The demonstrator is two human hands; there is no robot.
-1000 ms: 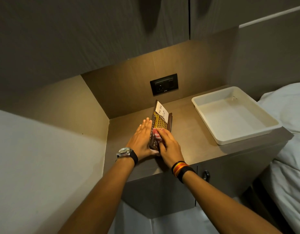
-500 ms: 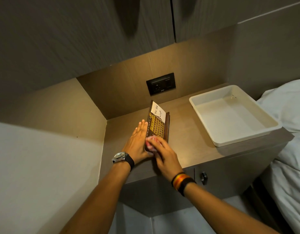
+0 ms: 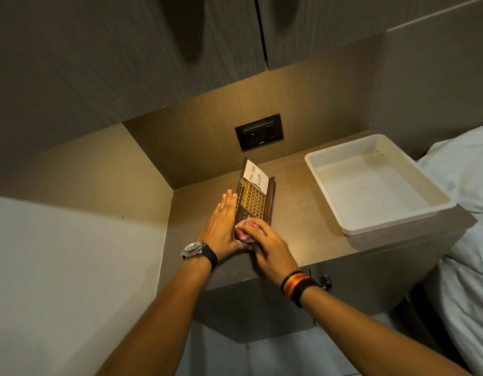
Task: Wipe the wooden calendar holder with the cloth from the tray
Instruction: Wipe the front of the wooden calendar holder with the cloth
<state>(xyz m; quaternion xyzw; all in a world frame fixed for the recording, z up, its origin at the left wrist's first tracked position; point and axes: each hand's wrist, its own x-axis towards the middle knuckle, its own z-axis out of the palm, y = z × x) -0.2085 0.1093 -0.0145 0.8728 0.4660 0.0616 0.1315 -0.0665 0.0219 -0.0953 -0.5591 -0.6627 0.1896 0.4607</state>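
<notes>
The calendar holder point(image 3: 253, 198) lies left of the tray point(image 3: 435, 197) in mid-wipe, left hand point(image 3: 221, 226) flat and open against its side, right hand point(image 3: 267, 246) bunched on the cloth point(image 3: 245, 231) at its near end; next, probably, a stroke toward the note.

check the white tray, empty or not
Empty: the white tray shows only its bare floor; the cloth is under the right hand.

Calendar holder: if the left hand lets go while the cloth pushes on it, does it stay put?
Probably not. The calendar holder looks like a thin, stiff slab leaning at a tilt, so a push may tip or slide it on the smooth cabinet top. The left hand lies flat against its side, apparently bracing it. The right hand presses the cloth low down.
</notes>
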